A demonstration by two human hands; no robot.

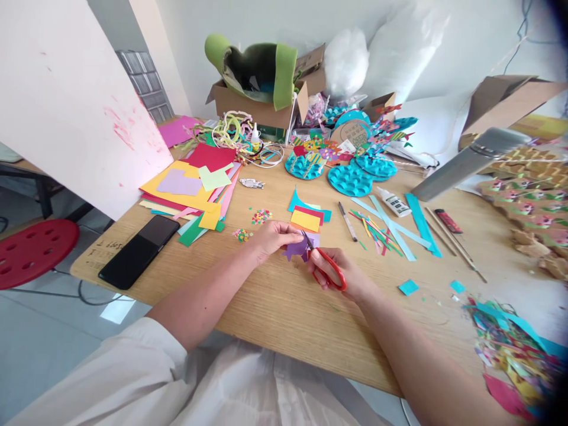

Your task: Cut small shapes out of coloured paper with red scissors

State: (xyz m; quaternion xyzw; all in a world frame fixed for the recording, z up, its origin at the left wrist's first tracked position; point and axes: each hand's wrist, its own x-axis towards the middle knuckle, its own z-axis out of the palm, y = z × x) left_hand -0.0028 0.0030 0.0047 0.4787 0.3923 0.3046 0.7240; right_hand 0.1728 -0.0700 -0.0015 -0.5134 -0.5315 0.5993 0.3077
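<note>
My right hand (335,269) is closed around red-handled scissors (333,278), whose dark blades point up and left at a piece of purple paper (294,247). Between the thumb and fingers of my left hand (277,238), that paper is pinched above the table. Its lower edge is cut in jagged points. Just beyond lie a yellow paper piece (306,219) and a teal scrap (304,204), with red paper between. Left of them are small piles of coloured paper bits (261,216). A pen (347,222) rests to the right of the papers.
At the left edge lie a black phone (139,251) and a stack of coloured papers (177,186). Paper strips (390,225), a glue bottle (394,202) and a grey cylinder (470,164) are on the right. Teal egg-tray crafts (350,179) and a cardboard box (252,112) stand behind.
</note>
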